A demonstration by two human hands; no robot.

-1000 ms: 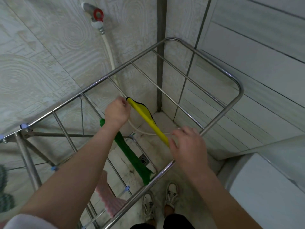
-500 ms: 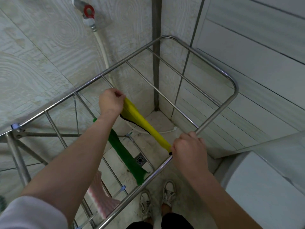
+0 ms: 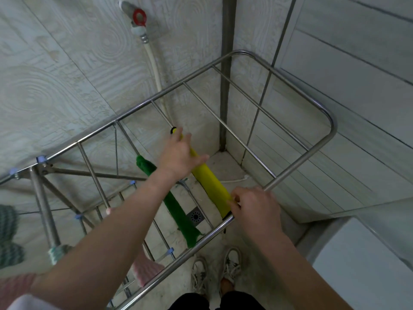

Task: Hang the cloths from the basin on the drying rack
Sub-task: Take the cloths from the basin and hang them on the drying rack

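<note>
A yellow cloth (image 3: 209, 184) with a black edge lies draped along one rod of the steel drying rack (image 3: 299, 163). My left hand (image 3: 178, 156) rests on the cloth's far part with the fingers spread and loose. At the rack's front rail, my right hand (image 3: 254, 206) pinches the cloth's near end. A green cloth (image 3: 176, 209) hangs over the neighbouring rod to the left. A pink cloth (image 3: 145, 270) hangs lower left. The basin is out of view.
A tap with a red handle (image 3: 139, 16) and its white hose (image 3: 156, 74) run down the tiled wall behind the rack. A floor drain (image 3: 196, 217) shows below. A white appliance (image 3: 366, 265) stands at the right. My shoes (image 3: 215, 272) are under the front rail.
My left hand has let go of the yellow cloth's far end and now lies open on it. The cloth has settled flat along the rod. The view has shifted slightly.
</note>
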